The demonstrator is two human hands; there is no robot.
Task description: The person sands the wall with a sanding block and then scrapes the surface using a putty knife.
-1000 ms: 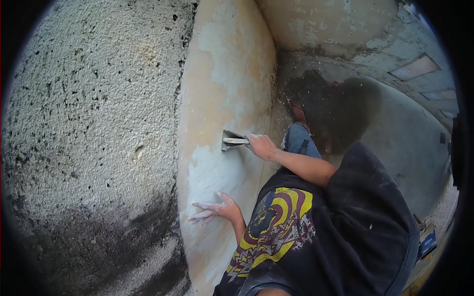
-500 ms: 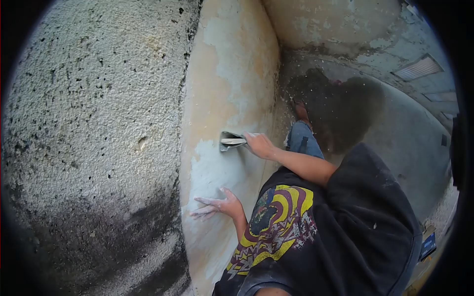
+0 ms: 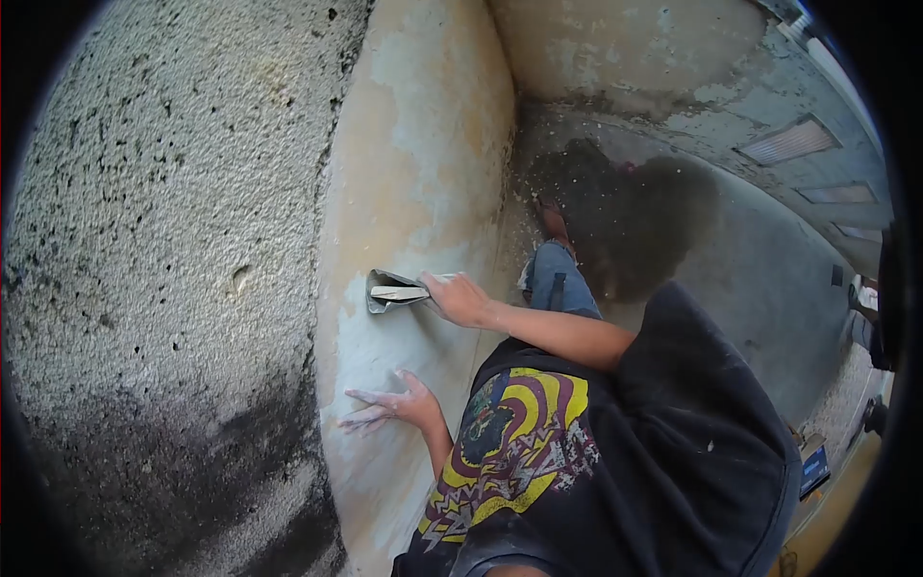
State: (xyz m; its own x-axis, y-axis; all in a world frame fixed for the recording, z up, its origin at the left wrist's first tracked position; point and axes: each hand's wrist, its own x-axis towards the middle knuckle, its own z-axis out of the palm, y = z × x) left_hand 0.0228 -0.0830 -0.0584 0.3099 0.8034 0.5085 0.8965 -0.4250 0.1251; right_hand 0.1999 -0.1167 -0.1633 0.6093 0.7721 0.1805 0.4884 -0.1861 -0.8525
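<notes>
A block wrapped in grey sandpaper point(image 3: 396, 292) is gripped in my right hand point(image 3: 460, 299) and rests against the smooth, patchy blue and tan wall point(image 3: 413, 173). Lower down, my left hand point(image 3: 396, 403) has its fingers spread on or just over the same wall, holding nothing. White dust coats the fingers of both hands. The palm side of my right hand is hidden.
Rough, pitted wall point(image 3: 192, 192) fills the left side. Beyond my legs, a dark wet patch point(image 3: 625, 212) covers part of the concrete floor point(image 3: 769, 288). Vents point(image 3: 790, 141) line the far wall. A blue-labelled item point(image 3: 813, 465) sits at the lower right.
My right hand and the sandpaper block have moved slightly down the smooth wall. The whole view has shifted, so most things appear further left; more shows at the right edge.
</notes>
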